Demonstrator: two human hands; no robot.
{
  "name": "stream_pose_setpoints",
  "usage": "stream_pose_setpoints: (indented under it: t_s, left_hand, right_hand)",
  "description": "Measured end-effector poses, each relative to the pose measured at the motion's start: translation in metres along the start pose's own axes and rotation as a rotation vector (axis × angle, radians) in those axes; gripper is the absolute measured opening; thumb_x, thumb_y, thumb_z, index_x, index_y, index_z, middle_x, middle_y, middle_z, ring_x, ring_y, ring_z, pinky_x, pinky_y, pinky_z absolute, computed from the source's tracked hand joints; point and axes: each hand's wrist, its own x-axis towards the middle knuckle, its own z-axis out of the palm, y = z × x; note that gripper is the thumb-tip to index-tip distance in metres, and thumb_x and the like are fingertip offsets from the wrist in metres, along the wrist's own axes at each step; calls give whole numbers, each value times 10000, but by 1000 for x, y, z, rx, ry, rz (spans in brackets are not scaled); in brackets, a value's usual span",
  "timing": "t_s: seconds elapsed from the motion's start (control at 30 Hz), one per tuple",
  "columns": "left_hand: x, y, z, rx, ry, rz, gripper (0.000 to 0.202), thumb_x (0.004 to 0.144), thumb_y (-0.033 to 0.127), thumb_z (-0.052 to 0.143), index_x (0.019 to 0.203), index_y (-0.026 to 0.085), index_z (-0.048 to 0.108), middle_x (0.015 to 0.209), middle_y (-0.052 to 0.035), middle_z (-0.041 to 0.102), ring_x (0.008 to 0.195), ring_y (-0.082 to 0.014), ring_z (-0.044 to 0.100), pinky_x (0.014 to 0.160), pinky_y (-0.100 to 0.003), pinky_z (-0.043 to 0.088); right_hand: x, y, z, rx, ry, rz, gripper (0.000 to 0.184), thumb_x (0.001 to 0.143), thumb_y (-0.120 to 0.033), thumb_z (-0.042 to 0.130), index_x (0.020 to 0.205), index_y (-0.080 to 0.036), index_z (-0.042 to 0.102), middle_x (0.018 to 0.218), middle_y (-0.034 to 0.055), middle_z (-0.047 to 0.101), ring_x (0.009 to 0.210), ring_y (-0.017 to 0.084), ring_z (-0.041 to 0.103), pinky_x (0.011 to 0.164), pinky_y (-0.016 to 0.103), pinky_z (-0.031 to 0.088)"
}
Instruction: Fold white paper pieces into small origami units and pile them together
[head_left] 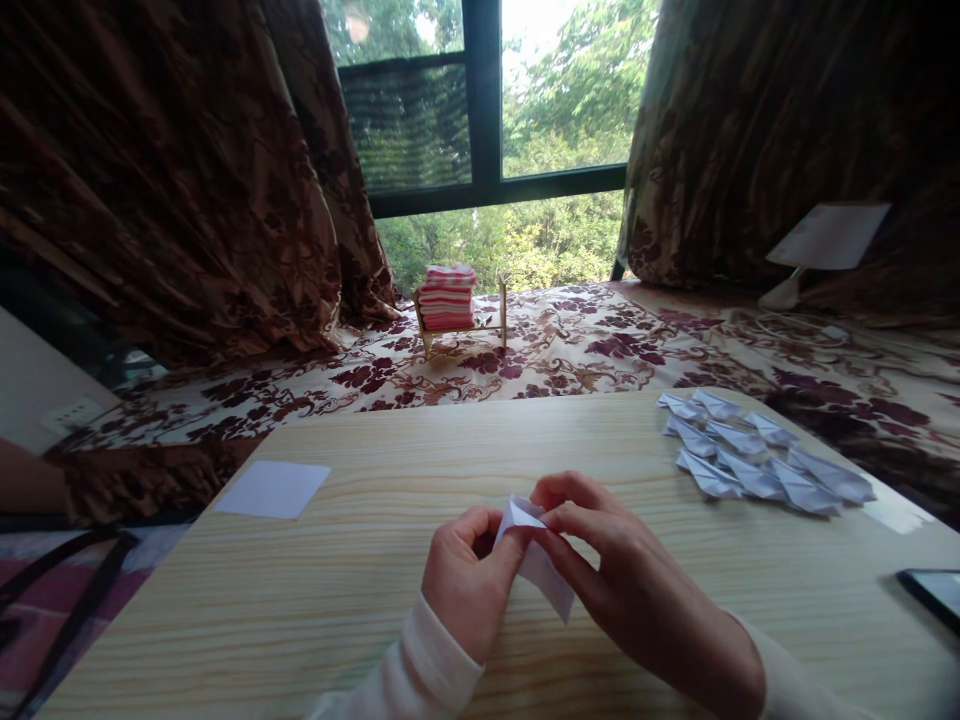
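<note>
Both hands meet over the front middle of the wooden table [360, 560], on one partly folded sheet of white paper [551, 580]. My left hand [469, 575] pinches the paper's left side between thumb and fingers. At the upper right fold, my right hand [611, 560] grips it with thumb and fingertips closed. A pointed flap stands up between the hands, while a lower corner hangs toward me. The fingers cover part of the folds.
Several folded white paper pieces [750, 450] lie in rows at the back right. A flat paper sheet [274, 489] rests at the left. A dark-edged device [934, 592] is at the right edge. Beyond the table, a small rack [502, 315] carries folded striped cloths [448, 298]; a lamp [829, 237] stands farther right.
</note>
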Motion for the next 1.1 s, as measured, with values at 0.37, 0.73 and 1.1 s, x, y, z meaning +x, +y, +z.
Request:
stream_pose_setpoints:
  t_s: [0.37, 0.73, 1.1]
  left_hand:
    - [-3, 2, 0, 36, 2, -27, 185, 633, 300, 592, 602, 119, 618, 533, 11, 526, 527, -116, 429, 511, -231, 344]
    - [-10, 4, 2, 397, 60, 204, 144, 681, 218, 544, 546, 167, 544, 573, -1, 519, 587, -153, 488, 569, -256, 366]
    - [-12, -9, 1, 672, 94, 600, 138, 724, 96, 520, 629, 164, 592, 643, -45, 560, 660, -195, 535, 594, -276, 390]
  right_hand:
    - [1, -1, -8, -216, 81, -102, 139, 812, -103, 564, 913, -199, 575, 1024, 83, 559, 894, 210, 549, 744, 354, 478]
    - [4, -12, -12, -29, 62, 18, 154, 787, -148, 549, 928, -205, 568, 981, 71, 585, 892, 194, 574, 770, 326, 494]
    - [5, -7, -11, 112, -80, 183, 82, 752, -110, 558, 772, -181, 595, 816, 16, 601, 765, 149, 571, 719, 283, 471]
